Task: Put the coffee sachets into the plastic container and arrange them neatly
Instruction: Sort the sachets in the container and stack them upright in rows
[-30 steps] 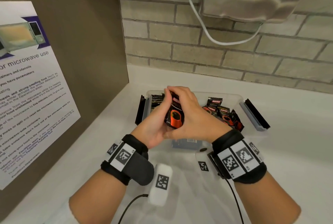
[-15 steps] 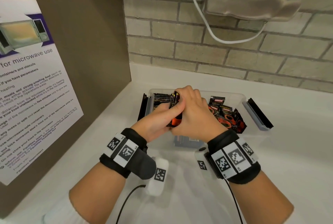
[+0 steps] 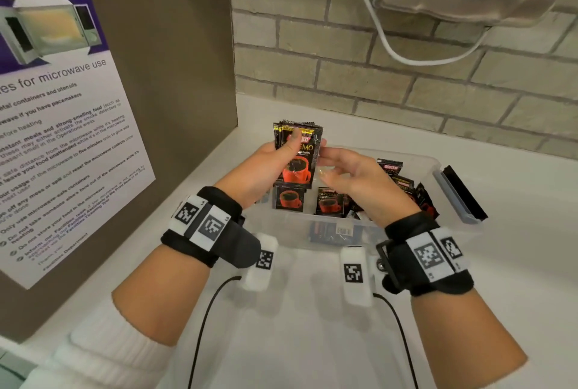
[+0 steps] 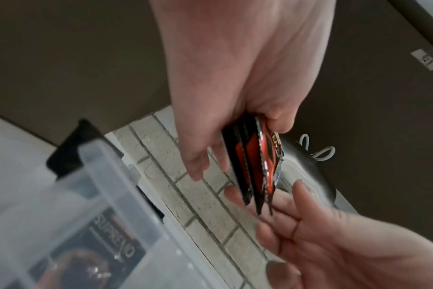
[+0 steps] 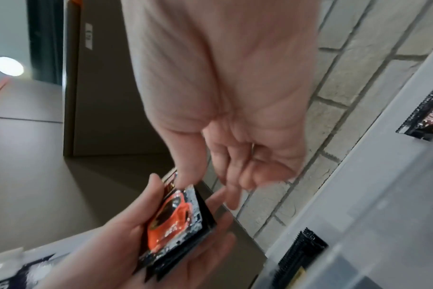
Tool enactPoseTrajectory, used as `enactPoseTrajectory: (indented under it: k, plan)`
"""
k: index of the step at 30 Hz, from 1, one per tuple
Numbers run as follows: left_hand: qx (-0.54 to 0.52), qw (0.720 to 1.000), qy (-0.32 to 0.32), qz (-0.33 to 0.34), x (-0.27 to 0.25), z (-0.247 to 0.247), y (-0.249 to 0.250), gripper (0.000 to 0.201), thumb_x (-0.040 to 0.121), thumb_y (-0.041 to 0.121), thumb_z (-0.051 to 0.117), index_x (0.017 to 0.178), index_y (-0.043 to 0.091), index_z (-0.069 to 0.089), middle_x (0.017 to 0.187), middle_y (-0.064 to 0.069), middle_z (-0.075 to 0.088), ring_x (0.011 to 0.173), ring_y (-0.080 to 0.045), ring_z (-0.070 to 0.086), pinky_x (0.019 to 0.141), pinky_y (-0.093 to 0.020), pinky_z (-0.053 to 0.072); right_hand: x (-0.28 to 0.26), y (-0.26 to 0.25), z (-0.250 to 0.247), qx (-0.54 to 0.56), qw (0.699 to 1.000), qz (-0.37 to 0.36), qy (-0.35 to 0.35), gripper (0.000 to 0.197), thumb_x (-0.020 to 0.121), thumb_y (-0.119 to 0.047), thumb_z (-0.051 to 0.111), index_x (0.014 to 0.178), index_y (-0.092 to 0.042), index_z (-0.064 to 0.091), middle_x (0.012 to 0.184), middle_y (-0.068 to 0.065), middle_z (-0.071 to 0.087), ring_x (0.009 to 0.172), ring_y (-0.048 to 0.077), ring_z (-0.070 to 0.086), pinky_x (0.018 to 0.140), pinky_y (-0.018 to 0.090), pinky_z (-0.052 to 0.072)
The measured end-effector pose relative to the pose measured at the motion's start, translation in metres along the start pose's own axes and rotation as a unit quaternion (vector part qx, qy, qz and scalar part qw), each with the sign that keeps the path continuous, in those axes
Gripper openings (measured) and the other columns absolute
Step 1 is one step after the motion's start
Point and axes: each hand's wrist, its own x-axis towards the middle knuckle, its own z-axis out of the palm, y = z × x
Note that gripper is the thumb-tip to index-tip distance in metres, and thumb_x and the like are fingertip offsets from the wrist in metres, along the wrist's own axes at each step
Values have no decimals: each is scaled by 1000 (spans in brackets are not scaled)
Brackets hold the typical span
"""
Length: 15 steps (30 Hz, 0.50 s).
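left hand (image 3: 269, 166) pinching a squared-up stack of sachets (image 3: 298, 155) upright over the container (image 3: 438, 166), I guess to slot them in as one block | right hand (image 3: 353, 176) loose, fingers relaxed beside it | rest of sachets (image 3: 331, 204) already inside, on the worktop (image 3: 516, 263)

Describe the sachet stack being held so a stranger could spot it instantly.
Find the clear plastic container on the white counter below the brick wall. Above its left end, the left hand grips a stack of sachets: upright and squared together, unlike the loose ones inside.
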Motion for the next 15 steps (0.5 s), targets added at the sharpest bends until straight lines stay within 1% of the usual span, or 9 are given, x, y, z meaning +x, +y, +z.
enactPoseTrajectory:
  k: [2,4,7,8,10,12,13,14,15]
  plan:
    - [27,999,-19,29,0,1,4,77,77,79,33,137,31,43,131,3,57,121,-14,53,106,-40,38,3,-3,8,90,995,11,40,21,89,-7,58,102,-23,63,94,-8,65,86,9,56,80,21,45]
    - [63,997,-17,38,2,5,5,71,83,72,31,138,28,39,136,1,52,123,-13,49,108,-37,37,10,-6,16,150,987,25,53,19,88,-1,57,81,-18,61,72,-3,58,70,11,54,71,25,44]
    - [76,995,14,68,8,4,4,66,78,71,37,130,31,41,138,-1,48,128,-15,44,109,-38,34,20,-7,24,144,985,46,79,26,87,4,56,66,-9,49,56,2,51,58,15,50,61,27,43]
    - [77,994,29,70,11,0,1,66,77,70,37,130,32,40,141,-2,44,132,-17,39,111,-40,31,25,-4,24,133,984,64,97,28,87,3,57,64,-9,46,56,2,52,57,16,50,60,27,45]
    - [112,990,66,46,16,-9,-7,69,84,67,36,141,29,32,150,-1,30,141,-19,22,116,-42,20,33,5,25,135,974,117,139,26,87,0,58,66,-9,48,68,8,59,59,17,57,65,29,53]
    - [216,970,109,11,20,-17,-22,54,96,49,37,143,23,33,150,-4,30,142,-24,17,113,-38,18,41,16,26,111,968,164,155,10,89,-5,57,79,-6,57,86,13,64,76,22,66,75,32,57]
    - [260,959,114,-4,22,-20,-31,47,97,41,40,139,21,38,146,-7,37,139,-29,22,109,-38,23,38,7,26,92,962,225,125,10,92,-12,54,90,-5,60,89,11,63,89,25,66,73,29,53]
    - [286,952,106,-20,24,-22,-38,42,96,35,43,136,20,42,140,-10,43,134,-32,29,105,-37,28,39,7,30,-35,958,275,81,18,96,-20,49,100,-8,61,86,8,58,97,25,63,65,23,46]
    - [289,952,93,-33,26,-23,-45,41,96,32,45,135,20,43,137,-11,45,130,-33,34,105,-38,32,41,14,34,-157,947,275,42,21,97,-25,45,101,-11,59,85,7,57,97,24,62,56,19,39]
